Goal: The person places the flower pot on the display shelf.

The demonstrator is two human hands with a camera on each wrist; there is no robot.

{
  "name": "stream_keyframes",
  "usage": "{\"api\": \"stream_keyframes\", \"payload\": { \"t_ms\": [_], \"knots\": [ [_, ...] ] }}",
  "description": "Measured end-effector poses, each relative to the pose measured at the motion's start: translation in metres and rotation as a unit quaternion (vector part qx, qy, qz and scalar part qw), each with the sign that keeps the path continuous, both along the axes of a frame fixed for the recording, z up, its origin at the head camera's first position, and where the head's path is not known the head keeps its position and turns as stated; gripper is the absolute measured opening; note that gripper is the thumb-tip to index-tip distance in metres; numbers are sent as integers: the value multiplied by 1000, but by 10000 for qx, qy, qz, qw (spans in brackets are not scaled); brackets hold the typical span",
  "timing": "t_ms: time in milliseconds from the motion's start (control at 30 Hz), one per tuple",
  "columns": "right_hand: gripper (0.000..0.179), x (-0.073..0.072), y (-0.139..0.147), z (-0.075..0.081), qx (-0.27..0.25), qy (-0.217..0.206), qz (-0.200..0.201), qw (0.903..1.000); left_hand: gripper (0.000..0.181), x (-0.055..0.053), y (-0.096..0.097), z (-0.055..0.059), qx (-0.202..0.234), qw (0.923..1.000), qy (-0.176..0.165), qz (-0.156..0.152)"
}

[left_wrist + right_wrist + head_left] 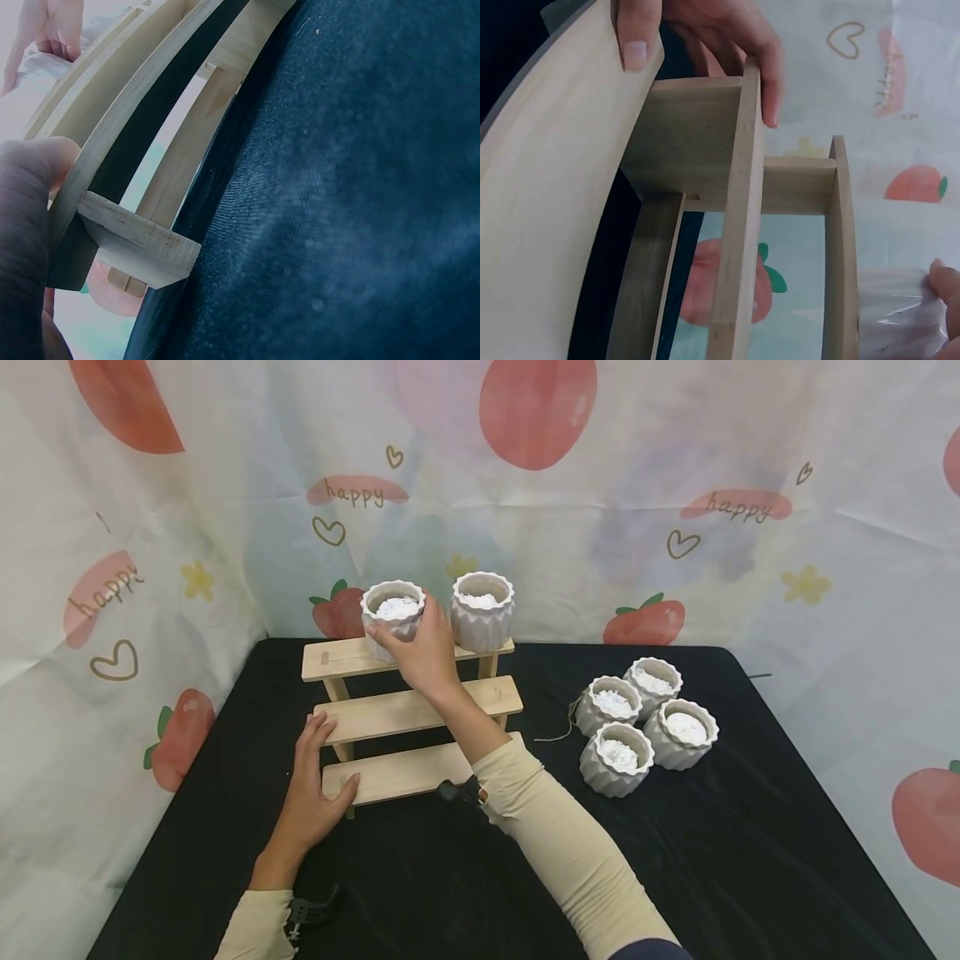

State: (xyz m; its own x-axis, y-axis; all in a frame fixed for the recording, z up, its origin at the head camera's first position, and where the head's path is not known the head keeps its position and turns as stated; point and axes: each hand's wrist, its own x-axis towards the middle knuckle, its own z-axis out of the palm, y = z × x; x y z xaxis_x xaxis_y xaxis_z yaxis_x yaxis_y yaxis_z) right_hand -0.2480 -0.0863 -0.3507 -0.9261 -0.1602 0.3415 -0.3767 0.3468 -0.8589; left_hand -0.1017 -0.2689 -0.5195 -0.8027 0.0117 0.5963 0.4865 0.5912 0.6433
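A three-tier wooden stand rises in steps toward the back. My right hand grips a white fluted pot by its side, at the top tier, left of centre. White filling shows inside its wavy rim. In the right wrist view, the pot's shiny side appears beside the thumb. To its right on the same tier stands another such pot. My left hand holds the stand's left end, thumb on the bottom board, fingers by the middle board.
Several matching white pots stand grouped on the black cloth to the right. A thin string trails from the group's left side. A printed curtain hangs behind and at the sides of the table.
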Motion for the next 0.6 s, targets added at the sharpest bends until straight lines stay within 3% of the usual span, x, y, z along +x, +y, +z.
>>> {"api": "stream_keyframes", "payload": {
  "t_ms": [267, 600],
  "knots": [
    [87, 10, 0, -6, 43, 163, -155, 9997, 90, 0, 2, 0, 5, 10000, -1, -13],
    [91, 20, 9, -15, 156, 30, -144, 9998, 90, -1, 0, 0, -62, 9999, 81, 21]
  ]
}}
